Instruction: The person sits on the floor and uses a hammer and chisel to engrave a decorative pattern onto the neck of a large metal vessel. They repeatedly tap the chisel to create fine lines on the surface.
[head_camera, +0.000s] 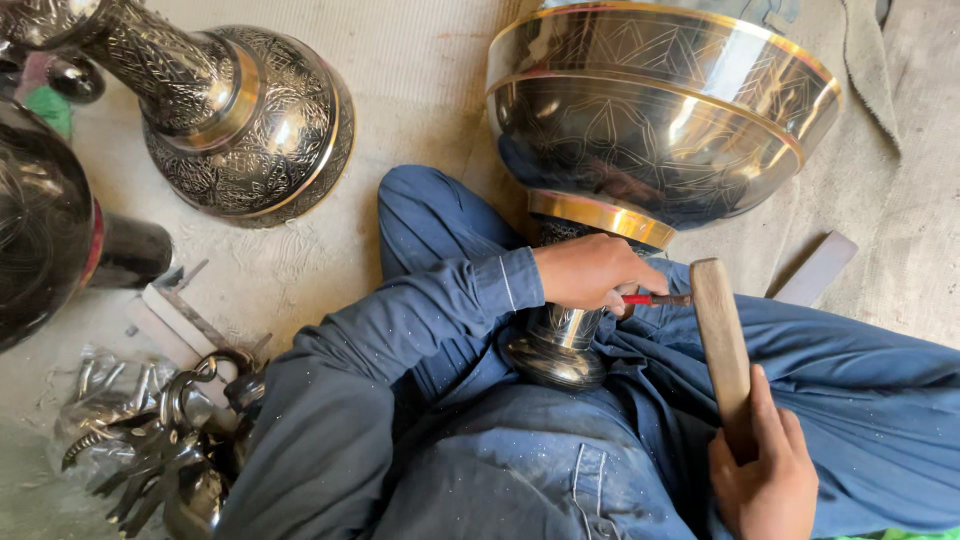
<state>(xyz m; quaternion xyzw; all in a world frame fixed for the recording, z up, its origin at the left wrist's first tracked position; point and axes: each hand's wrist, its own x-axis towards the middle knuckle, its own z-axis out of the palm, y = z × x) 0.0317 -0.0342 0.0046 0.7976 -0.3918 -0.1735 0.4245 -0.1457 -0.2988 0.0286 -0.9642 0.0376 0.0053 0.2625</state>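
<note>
A large engraved dark metal vase (660, 120) with gold bands lies tilted across my lap, its foot (555, 355) resting on my blue trousers. My left hand (590, 272) grips a thin red-handled chisel (655, 299) against the vase's neck just under the lower gold band. My right hand (765, 470) holds a flat wooden mallet (722, 345) upright, its top end close to the chisel's tip.
Another engraved vase (245, 115) lies on the floor at upper left, and a dark round vessel (40, 220) sits at the left edge. A bag of metal tools and rings (150, 440) lies at lower left. A grey flat block (818, 268) rests at right.
</note>
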